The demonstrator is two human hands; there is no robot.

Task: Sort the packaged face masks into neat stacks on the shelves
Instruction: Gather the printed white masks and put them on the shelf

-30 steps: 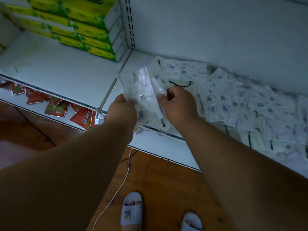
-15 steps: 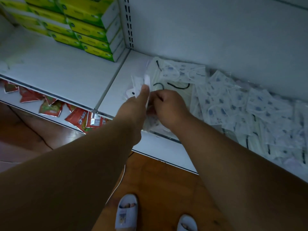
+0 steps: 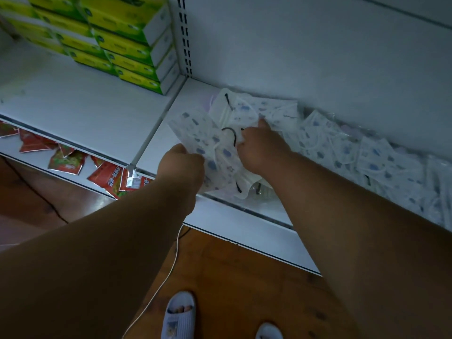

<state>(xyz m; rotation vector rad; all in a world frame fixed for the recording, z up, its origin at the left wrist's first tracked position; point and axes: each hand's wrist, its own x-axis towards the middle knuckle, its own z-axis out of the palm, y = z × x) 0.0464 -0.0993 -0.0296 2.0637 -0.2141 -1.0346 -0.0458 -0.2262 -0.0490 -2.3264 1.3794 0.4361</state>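
A clear-wrapped white face mask pack with blue spots [image 3: 193, 129] lies tilted on the white shelf [image 3: 161, 152], on a small heap of similar packs [image 3: 244, 111]. My left hand [image 3: 182, 165] pinches its near left edge. My right hand [image 3: 260, 145] lies on the heap just right of it, index finger stretched toward the back, the other fingers curled on the packs. More mask packs [image 3: 362, 157] spread in a loose row along the shelf to the right.
Stacked green and yellow boxes [image 3: 117, 40] fill the back of the neighbouring shelf bay on the left. Red snack packets [image 3: 107, 178] lie on the lower shelf. A white cable [image 3: 171, 267] runs over the wooden floor near my slippers [image 3: 178, 314].
The pack that both hands held up has come down onto the heap. My left hand shifted to its near edge and my right hand reached further back over the packs.
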